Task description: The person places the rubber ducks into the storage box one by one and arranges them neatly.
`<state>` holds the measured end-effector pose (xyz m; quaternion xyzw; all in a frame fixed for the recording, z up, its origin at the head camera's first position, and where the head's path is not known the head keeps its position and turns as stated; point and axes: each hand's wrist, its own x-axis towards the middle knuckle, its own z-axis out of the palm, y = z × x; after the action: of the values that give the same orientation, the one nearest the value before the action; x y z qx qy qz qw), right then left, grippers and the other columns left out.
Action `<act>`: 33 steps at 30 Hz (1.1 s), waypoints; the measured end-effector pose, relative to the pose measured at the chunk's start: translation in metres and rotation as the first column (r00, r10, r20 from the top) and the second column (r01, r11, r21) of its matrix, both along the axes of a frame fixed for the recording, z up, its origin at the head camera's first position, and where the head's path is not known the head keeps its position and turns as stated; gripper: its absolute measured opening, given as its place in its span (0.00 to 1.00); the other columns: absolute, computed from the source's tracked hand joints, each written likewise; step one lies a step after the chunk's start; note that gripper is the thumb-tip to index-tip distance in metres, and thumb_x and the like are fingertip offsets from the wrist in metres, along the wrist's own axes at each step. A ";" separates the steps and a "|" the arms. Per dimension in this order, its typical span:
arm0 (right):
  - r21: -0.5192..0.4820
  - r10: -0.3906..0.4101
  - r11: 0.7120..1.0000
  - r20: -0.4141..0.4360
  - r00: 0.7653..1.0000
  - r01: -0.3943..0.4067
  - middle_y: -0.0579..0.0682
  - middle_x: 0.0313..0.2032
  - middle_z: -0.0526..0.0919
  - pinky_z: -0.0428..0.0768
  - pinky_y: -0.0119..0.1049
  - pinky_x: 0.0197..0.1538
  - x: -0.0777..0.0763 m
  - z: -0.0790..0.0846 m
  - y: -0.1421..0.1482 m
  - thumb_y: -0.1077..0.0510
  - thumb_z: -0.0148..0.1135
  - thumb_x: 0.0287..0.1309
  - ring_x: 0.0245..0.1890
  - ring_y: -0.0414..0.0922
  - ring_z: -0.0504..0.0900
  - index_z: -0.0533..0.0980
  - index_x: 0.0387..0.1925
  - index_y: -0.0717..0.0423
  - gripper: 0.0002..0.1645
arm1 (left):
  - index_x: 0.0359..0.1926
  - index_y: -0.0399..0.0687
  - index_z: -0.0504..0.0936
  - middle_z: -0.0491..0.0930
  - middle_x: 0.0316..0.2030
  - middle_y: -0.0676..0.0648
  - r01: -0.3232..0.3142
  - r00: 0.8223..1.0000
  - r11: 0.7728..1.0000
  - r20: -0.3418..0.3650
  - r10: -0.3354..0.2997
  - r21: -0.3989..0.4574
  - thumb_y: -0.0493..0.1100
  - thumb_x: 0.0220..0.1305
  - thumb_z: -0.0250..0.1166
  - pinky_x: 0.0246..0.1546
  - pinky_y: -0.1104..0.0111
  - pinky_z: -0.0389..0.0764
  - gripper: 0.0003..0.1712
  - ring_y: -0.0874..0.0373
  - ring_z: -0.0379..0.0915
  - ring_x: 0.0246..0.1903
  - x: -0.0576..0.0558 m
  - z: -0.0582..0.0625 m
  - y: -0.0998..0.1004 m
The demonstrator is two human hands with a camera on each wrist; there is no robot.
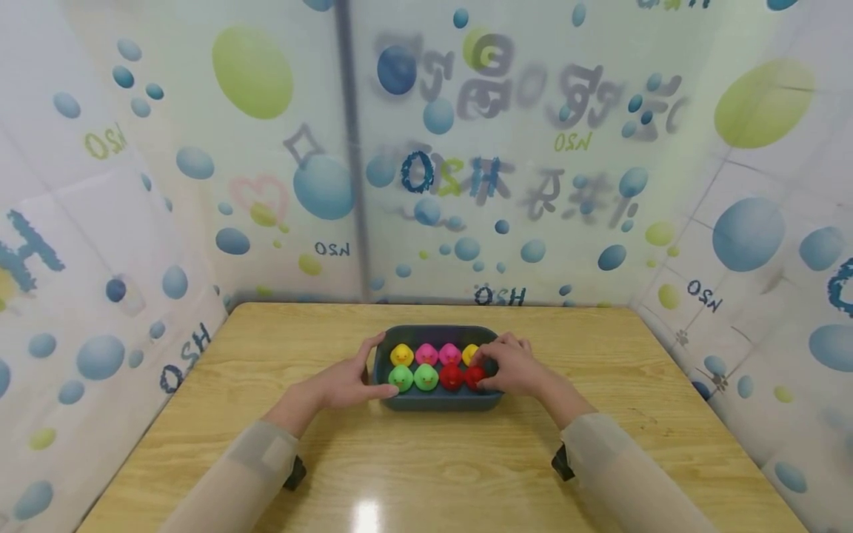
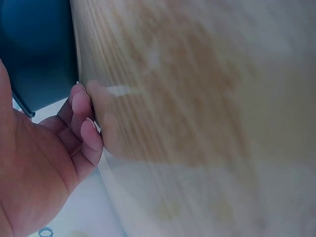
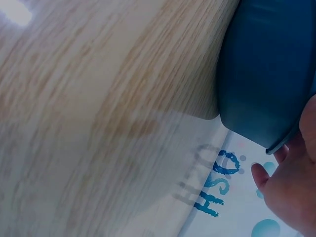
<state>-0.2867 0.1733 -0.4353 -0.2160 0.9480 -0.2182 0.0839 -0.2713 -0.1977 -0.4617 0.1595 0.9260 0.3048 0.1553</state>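
Observation:
In the head view a dark blue-grey tray [image 1: 440,404] holds several small rubber ducks in two rows. Two green ducks [image 1: 426,377] and two red ducks [image 1: 451,377] form the near row; behind them, two pink ducks [image 1: 427,354] lie between yellow ducks [image 1: 402,354]. My left hand [image 1: 343,381] spans the tray's left end, thumb along the near rim and index finger stretched toward the far corner. Over the right end, my right hand [image 1: 513,366] pinches the rightmost red duck [image 1: 474,377] between thumb and fingers, partly covering it and the yellow duck [image 1: 470,353] behind.
The tray stands on a wood-grain table [image 1: 440,474] with a glossy sheen. Patterned curtains [image 1: 440,222] with blue and green dots enclose the table behind and at both sides. A dark wrist strap piece [image 1: 563,463] shows below the right sleeve.

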 end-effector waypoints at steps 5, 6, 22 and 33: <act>0.005 0.007 1.000 0.000 1.000 -0.007 0.45 0.49 0.86 0.59 0.63 0.69 0.001 -0.001 -0.001 0.53 0.82 0.63 0.60 0.51 0.70 0.87 0.49 0.41 0.15 | 0.90 0.72 0.35 0.87 0.46 0.44 0.002 1.000 1.000 -0.002 -0.002 0.008 0.79 0.64 0.70 0.52 0.53 0.83 0.70 0.54 0.81 0.42 0.002 -0.001 -0.001; 0.003 0.009 1.000 0.002 1.000 -0.009 0.45 0.50 0.86 0.59 0.63 0.69 0.002 -0.001 -0.001 0.53 0.82 0.63 0.60 0.51 0.70 0.87 0.50 0.41 0.15 | 0.89 0.72 0.35 0.87 0.46 0.44 0.002 1.000 1.000 -0.001 -0.002 0.010 0.79 0.64 0.70 0.52 0.53 0.83 0.70 0.54 0.81 0.42 0.002 -0.002 -0.001; -0.002 0.032 0.999 -0.016 0.999 -0.032 0.44 0.50 0.87 0.61 0.61 0.67 0.005 -0.002 0.002 0.51 0.83 0.61 0.60 0.51 0.70 0.87 0.51 0.42 0.18 | 0.89 0.73 0.35 0.87 0.43 0.47 0.008 1.000 1.000 -0.004 -0.008 0.010 0.79 0.64 0.70 0.51 0.54 0.83 0.70 0.56 0.81 0.41 0.004 -0.004 0.000; -0.050 0.066 0.996 -0.057 0.996 -0.068 0.43 0.52 0.88 0.61 0.63 0.68 0.004 -0.005 0.008 0.47 0.83 0.62 0.60 0.51 0.71 0.86 0.53 0.44 0.21 | 0.89 0.74 0.34 0.87 0.44 0.45 0.009 1.000 1.000 0.000 -0.009 0.010 0.79 0.64 0.70 0.50 0.54 0.82 0.70 0.54 0.81 0.41 0.006 -0.001 0.001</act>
<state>-0.2824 0.1811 -0.4405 -0.2557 0.9361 -0.2339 0.0593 -0.2649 -0.1967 -0.4623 0.1642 0.9239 0.3086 0.1558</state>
